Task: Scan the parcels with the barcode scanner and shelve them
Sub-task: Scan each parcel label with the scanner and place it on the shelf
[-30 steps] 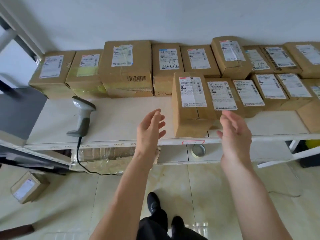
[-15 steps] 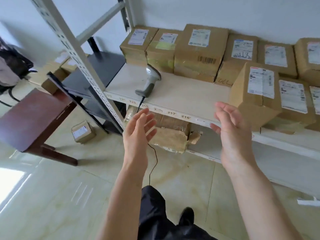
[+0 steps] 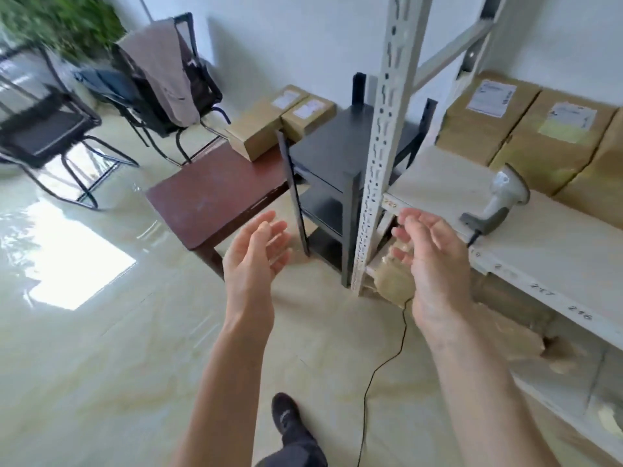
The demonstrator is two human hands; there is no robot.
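View has swung left; both hands point(image 3: 256, 261) empty, scanner point(image 3: 499, 203) shelved.

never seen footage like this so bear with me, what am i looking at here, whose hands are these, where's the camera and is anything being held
The camera sits on a person's head, looking forward and down, so the two bare arms reaching up from the bottom are their own. The left hand and right hand are both open, with nothing in either grip. On the white shelf to the right lies a grey barcode scanner with its cable hanging to the floor, in front of labelled cardboard parcels. Two more parcels sit on a brown table further back.
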